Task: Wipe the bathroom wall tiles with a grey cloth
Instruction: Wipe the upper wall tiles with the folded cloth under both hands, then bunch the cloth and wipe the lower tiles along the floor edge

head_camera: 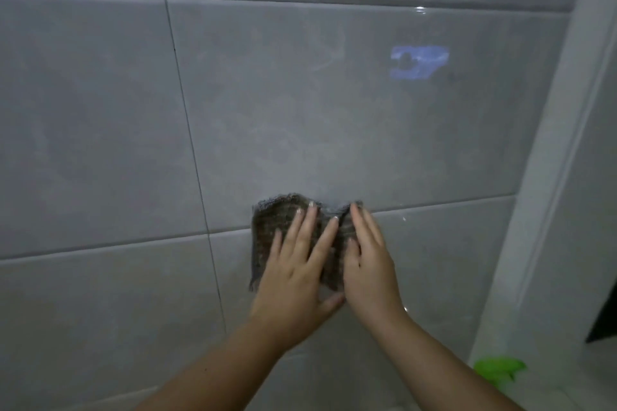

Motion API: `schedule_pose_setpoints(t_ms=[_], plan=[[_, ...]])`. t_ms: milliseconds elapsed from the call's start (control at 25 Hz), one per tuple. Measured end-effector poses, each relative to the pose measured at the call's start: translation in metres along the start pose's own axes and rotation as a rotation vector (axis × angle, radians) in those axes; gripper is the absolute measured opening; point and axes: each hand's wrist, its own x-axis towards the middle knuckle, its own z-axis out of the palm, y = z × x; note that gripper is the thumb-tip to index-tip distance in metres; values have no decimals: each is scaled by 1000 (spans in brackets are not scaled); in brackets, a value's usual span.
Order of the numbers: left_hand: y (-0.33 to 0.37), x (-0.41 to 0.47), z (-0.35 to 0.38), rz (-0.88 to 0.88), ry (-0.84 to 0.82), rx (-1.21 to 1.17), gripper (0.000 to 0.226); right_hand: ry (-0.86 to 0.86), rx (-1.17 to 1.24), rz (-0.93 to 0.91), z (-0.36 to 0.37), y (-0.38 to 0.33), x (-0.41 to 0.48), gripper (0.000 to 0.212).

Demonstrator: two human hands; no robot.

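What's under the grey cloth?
Beneath the grey cloth run wall tiles and a horizontal grout line. The left hand and right hand press it flat, hiding that patch.

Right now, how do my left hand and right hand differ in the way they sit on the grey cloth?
The left hand has its fingers spread wide; the right hand holds its fingers close together. The left hand covers the middle of the grey cloth, while the right hand lies along its right edge. Both lie flat with straight fingers, pressing the cloth against the wall tiles.
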Motion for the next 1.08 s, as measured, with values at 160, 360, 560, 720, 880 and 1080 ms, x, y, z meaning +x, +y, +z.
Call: schedule_pose_setpoints(t_ms=[160,360,560,720,880,1080], plan=[[36,-50,-2,-139,-184,-616,106,-171,271,345,-19,-34,-39,47],[49,-77,-47,-680,-85,-1122,33,-237,716,681,-55,-58,-74,37],[50,-93,-81,-1239,-168,-1559,40,-272,-57,390,-64,-69,-96,11],[32,-101,-93,-1267,-351,-1804,69,-650,-252,446,-45,-85,-112,41],[24,-105,-88,-1192,-448,-1887,76,-593,-50,546,-18,-80,-119,35],[22,-107,-83,-1210,-490,-1972,64,-378,358,684,-6,-79,-97,15]])
